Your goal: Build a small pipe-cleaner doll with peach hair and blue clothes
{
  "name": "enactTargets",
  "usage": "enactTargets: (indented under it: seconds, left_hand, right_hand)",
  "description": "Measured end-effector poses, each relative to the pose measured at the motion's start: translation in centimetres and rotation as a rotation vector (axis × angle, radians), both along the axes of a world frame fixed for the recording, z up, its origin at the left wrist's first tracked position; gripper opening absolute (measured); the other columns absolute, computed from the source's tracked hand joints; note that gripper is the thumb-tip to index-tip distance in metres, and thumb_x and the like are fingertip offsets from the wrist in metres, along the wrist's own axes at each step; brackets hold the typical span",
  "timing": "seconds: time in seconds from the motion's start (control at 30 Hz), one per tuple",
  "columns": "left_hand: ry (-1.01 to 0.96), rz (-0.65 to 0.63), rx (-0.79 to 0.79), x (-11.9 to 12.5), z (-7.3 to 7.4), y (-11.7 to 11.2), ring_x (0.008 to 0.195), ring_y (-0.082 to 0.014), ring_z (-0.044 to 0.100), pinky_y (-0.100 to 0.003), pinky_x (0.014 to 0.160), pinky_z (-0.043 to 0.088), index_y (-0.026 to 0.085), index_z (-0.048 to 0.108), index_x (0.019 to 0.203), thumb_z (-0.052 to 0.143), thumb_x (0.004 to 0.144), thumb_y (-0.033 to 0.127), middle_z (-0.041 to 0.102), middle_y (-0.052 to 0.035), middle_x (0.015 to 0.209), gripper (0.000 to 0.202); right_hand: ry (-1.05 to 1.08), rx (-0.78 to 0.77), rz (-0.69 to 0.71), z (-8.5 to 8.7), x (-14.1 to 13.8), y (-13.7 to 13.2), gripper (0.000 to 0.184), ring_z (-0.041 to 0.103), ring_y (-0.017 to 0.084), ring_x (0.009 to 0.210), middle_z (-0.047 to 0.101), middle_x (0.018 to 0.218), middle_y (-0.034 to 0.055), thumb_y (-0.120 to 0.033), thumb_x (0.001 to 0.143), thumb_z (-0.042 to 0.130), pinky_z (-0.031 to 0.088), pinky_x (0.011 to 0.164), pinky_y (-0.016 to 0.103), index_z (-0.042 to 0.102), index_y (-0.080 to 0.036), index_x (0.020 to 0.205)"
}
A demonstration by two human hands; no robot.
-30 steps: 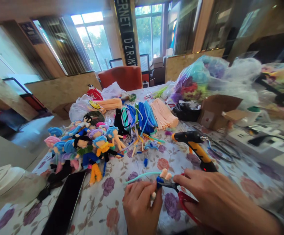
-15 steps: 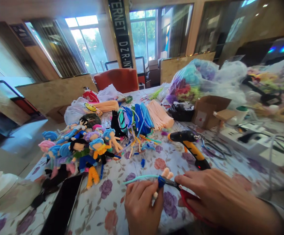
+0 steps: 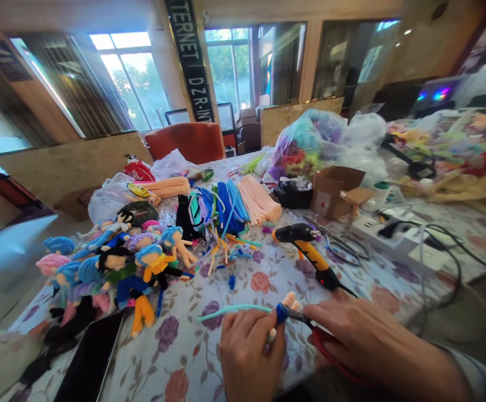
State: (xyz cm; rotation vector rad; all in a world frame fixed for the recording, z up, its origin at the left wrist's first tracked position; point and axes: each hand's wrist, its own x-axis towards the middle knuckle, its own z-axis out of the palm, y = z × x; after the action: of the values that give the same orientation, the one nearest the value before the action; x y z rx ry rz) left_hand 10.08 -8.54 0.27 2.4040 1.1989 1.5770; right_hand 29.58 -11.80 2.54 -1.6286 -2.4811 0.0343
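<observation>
As before, scissors point(image 3: 310, 329) gripping figure point(image 3: 282, 312)

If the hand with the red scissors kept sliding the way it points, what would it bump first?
The right hand points its scissors leftward, so it would probably meet the blue-wrapped figure pinched in the left hand first; they already look nearly touching.

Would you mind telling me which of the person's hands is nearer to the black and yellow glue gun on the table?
Right. The right hand lies just below the black and yellow glue gun, close to its handle end; the left hand sits farther off, lower and to its left.
</observation>
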Motion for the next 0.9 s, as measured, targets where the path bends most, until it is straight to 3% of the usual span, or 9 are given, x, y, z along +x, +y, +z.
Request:
enactTargets:
  seconds: [0.27, 0.47, 0.73, 0.9]
  left_hand:
    - [0.019, -0.014, -0.044, 0.7, -0.5, -0.2, 0.061, -0.0157, 0.062, -0.031, 0.064, 0.043, 0.022, 0.068, 0.075, 0.064, 0.08, 0.011, 0.069, 0.0021, 0.065, 0.013]
    - [0.042, -0.018, -0.03, 0.7, -0.4, -0.3, 0.062, -0.0157, 0.062, -0.032, 0.065, 0.042, 0.022, 0.068, 0.075, 0.063, 0.08, 0.011, 0.069, 0.0027, 0.066, 0.013]
    - [0.034, -0.031, -0.021, 0.5, -0.5, -0.2, 0.063, -0.0161, 0.063, -0.032, 0.066, 0.043, 0.023, 0.069, 0.078, 0.064, 0.079, 0.011, 0.071, 0.0019, 0.068, 0.013]
    - [0.022, -0.028, -0.018, 0.3, -0.6, -0.1, 0.063, -0.0154, 0.063, -0.032, 0.067, 0.043, 0.023, 0.068, 0.078, 0.064, 0.079, 0.01, 0.071, 0.0022, 0.069, 0.013]
  right_hand:
    - [0.017, -0.069, -0.004, -0.4, 0.3, -0.8, 0.027, 0.065, 0.018, 0.064, 0.069, 0.077, -0.0021, -0.008, 0.076, 0.047, 0.028, 0.055, 0.03, 0.055, -0.023, 0.096]
    - [0.058, -0.086, -0.079, 0.2, -0.1, -1.5, 0.012, 0.063, 0.026, 0.07, 0.065, 0.078, 0.0002, -0.026, 0.082, 0.054, 0.028, 0.061, 0.033, 0.053, -0.025, 0.093]
    - [0.052, -0.114, -0.105, 1.1, -0.7, -1.1, 0.023, 0.064, 0.029, 0.075, 0.068, 0.086, 0.002, -0.028, 0.084, 0.054, 0.031, 0.065, 0.035, 0.055, -0.026, 0.107]
    - [0.131, -0.213, -0.057, 1.3, -0.9, -1.0, 0.023, 0.067, 0.023, 0.075, 0.069, 0.086, 0.0001, -0.022, 0.087, 0.051, 0.033, 0.061, 0.031, 0.054, -0.026, 0.109]
